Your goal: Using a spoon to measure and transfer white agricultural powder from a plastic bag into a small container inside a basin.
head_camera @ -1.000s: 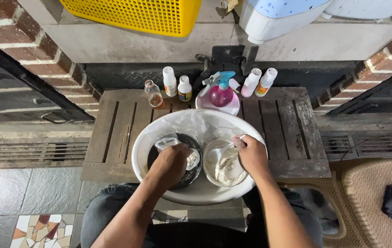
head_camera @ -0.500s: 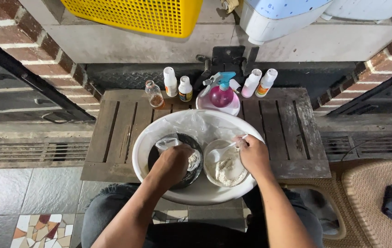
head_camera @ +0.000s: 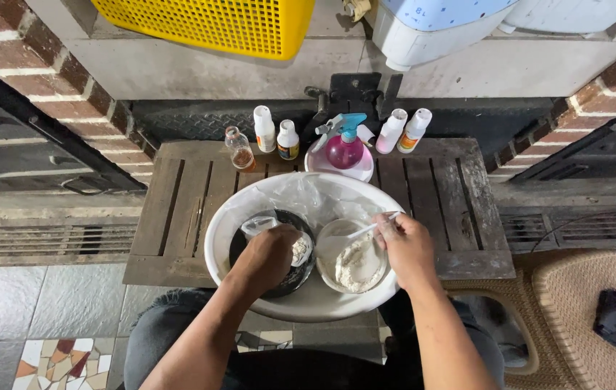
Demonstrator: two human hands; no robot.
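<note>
Landmark: large white basin (head_camera: 306, 303) on the slatted wooden table (head_camera: 178, 209).

Nearest, inside the basin's left half: left hand (head_camera: 268, 254) pressed down into a black bowl (head_camera: 250, 238), fingers curled around a pale lump; how tightly they close cannot be told. A clear plastic scoop or cup (head_camera: 259, 225) lies at that bowl's far rim.

Basin's right half: right hand (head_camera: 405, 245) closed on a white spoon (head_camera: 361, 231) whose tip dips into a clear bowl (head_camera: 355, 260) of whitish powder.

Judgement: mixing is partway, with some powder already in the black bowl and much left in the clear one.

Behind the basin: pink spray bottle (head_camera: 344, 150) flanked by small white bottles (head_camera: 265, 128) and a little glass bottle (head_camera: 239, 150). Farthest, a yellow basket (head_camera: 207, 25).
</note>
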